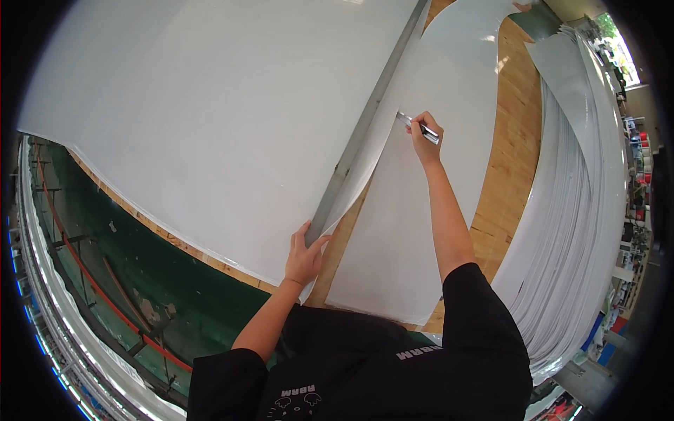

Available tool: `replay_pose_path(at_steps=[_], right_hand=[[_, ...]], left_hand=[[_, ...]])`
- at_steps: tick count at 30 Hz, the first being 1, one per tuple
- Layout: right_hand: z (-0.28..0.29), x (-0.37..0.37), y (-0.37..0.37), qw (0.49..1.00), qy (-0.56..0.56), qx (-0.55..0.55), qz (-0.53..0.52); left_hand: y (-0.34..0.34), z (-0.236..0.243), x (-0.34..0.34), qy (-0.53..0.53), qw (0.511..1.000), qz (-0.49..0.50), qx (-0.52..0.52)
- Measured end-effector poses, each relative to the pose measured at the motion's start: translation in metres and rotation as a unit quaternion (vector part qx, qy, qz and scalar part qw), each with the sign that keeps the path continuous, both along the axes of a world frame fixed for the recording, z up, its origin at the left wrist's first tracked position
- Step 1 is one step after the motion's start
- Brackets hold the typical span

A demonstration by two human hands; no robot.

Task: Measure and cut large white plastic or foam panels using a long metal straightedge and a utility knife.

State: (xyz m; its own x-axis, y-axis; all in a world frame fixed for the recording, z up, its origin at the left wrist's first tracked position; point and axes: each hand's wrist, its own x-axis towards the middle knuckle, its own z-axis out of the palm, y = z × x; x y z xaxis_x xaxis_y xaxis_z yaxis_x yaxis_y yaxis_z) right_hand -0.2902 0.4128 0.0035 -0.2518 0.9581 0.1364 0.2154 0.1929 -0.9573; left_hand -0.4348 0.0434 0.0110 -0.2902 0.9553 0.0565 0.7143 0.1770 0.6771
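Note:
My right hand (425, 137) is closed around a silver utility knife (427, 132), its tip at the cut edge of a large white sheet (203, 140). A long grey metal straightedge (365, 126) lies across this sheet, running from near my body to the far edge. At its near end my left hand (305, 258) grips it, fingers on one side and thumb on the other. To the right of the straightedge, a strip of the sheet lifts and curls. Beyond it lies a separate white piece (393, 245) on the wooden tabletop (516, 119).
A thick stack of white sheets (562, 231) stands along the right. Left of the table are a dark green surface (189, 270) and an orange-red hose or bar (98, 291). Something like another person's hand (521, 7) shows at the far top right.

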Motion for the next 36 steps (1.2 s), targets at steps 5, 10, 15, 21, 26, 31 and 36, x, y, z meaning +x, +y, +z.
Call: replay_pose_path(at_steps=[5,10,15,21,26,31,36], right_hand=[[-0.015,-0.002,0.021,0.995,-0.037,0.083,-0.031],[-0.015,-0.007,0.037,0.991,-0.064,0.112,-0.034],[-0.007,-0.007,0.029,0.986,-0.116,0.104,-0.061],[-0.01,0.006,0.023,0.999,-0.032,0.032,0.025],[-0.008,0.005,0.021,0.999,-0.026,0.038,0.017],[-0.015,0.006,0.005,0.995,-0.051,0.079,0.009],[-0.018,-0.001,-0.011,0.989,-0.074,0.126,-0.024]], left_hand=[[0.002,0.001,0.002,0.002,1.0,0.001,0.007],[0.002,0.0,0.003,0.01,1.0,-0.003,0.009],[0.001,-0.001,0.001,0.017,1.0,-0.003,0.003],[0.004,0.003,0.004,-0.007,1.0,0.002,0.004],[0.005,-0.001,0.003,0.018,1.0,-0.012,0.016],[0.005,0.001,0.001,0.017,1.0,-0.013,0.016],[0.005,0.003,0.0,0.034,0.999,-0.023,0.018]])
